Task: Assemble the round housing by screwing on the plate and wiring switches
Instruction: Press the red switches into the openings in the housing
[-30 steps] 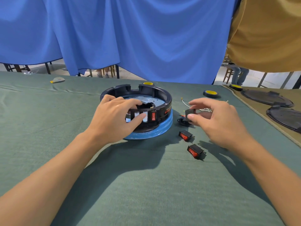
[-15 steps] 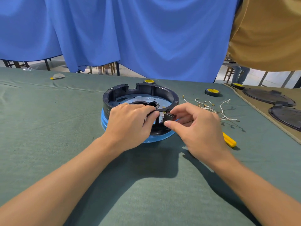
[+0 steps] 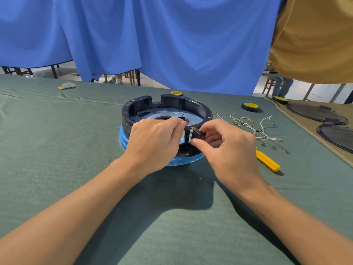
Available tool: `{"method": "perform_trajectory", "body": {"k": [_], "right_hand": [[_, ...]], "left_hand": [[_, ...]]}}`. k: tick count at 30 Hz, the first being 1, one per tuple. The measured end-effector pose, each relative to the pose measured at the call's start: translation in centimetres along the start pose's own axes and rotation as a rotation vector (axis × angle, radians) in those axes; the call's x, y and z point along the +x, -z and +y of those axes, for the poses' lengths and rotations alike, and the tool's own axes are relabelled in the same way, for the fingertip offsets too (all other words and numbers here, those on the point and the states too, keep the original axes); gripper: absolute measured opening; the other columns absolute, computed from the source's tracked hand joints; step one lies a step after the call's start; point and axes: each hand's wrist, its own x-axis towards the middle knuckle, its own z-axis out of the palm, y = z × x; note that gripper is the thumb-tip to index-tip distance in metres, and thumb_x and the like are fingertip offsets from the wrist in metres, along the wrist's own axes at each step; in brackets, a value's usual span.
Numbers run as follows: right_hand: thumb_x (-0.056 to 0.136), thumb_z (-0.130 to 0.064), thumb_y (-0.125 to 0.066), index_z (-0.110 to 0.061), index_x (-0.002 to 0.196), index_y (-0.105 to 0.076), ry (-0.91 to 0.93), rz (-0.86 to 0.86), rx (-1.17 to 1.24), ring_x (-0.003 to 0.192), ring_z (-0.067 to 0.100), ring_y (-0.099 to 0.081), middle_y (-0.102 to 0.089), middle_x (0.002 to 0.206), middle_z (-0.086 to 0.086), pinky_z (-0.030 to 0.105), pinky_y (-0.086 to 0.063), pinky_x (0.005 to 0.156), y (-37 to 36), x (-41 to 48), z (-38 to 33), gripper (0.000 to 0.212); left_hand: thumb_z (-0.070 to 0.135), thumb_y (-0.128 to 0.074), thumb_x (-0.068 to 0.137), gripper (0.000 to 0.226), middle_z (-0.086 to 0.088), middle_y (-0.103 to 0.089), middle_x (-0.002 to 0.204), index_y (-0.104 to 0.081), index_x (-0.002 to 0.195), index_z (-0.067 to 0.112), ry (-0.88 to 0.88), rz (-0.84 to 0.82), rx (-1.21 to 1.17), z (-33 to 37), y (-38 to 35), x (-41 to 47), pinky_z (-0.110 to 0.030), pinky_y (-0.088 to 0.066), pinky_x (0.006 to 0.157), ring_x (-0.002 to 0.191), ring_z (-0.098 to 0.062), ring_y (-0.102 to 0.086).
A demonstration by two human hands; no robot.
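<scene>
A round black housing [image 3: 133,109] with a metal plate [image 3: 164,113] inside sits on a blue disc [image 3: 124,138] on the green cloth. My left hand [image 3: 154,140] grips the housing's near rim, fingers curled over its top edge. My right hand [image 3: 227,148] pinches a small black rocker switch [image 3: 198,134] with a red face between thumb and fingers, right against an opening in the near wall. The near wall is mostly hidden behind both hands.
Loose white wires [image 3: 254,127] with brass terminals lie right of the housing. A yellow tool handle [image 3: 267,162] lies near my right wrist. Tape rolls [image 3: 250,106] and black round covers [image 3: 315,113] sit at the far right. Another person's tan shirt [image 3: 315,35] hangs at the upper right.
My right hand picked a switch up from the cloth and carried it left to the housing's near wall. The view shifted, and the other loose switches are out of sight behind my hand.
</scene>
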Motion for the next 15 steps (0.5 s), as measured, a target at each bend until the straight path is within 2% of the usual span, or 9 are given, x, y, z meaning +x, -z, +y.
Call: {"method": "perform_trajectory", "body": {"k": [5, 9, 15], "right_hand": [[0.070, -0.016, -0.085, -0.015, 0.081, -0.067, 0.023, -0.014, -0.030, 0.059, 0.009, -0.059, -0.063, 0.068, -0.005, 0.029, -0.053, 0.059, -0.23, -0.15, -0.02, 0.022], [0.070, -0.014, -0.084, -0.015, 0.080, -0.066, 0.057, -0.015, -0.069, 0.058, 0.010, -0.057, -0.062, 0.067, -0.005, 0.033, -0.053, 0.057, -0.32, -0.35, -0.18, 0.020], [0.072, -0.013, -0.082, -0.012, 0.082, -0.070, 0.029, -0.015, -0.053, 0.059, 0.014, -0.058, -0.064, 0.068, -0.002, 0.037, -0.053, 0.059, -0.67, -0.17, -0.14, 0.016]], "left_hand": [[0.028, -0.042, 0.100, 0.043, -0.001, -0.056, 0.049, -0.070, 0.075, 0.008, 0.001, -0.017, 0.009, -0.10, -0.15, -0.04, -0.033, -0.033, 0.046, 0.042, -0.026, -0.048], [0.031, -0.039, 0.101, 0.045, 0.000, -0.060, 0.054, -0.071, 0.077, 0.010, 0.007, -0.035, 0.018, -0.10, -0.15, -0.08, -0.034, -0.037, 0.046, 0.046, -0.025, -0.052], [0.035, -0.046, 0.097, 0.039, 0.004, -0.062, 0.053, -0.076, 0.082, 0.015, -0.016, 0.028, -0.007, 0.04, -0.22, -0.09, -0.035, -0.042, 0.046, 0.047, -0.022, -0.054]]}}
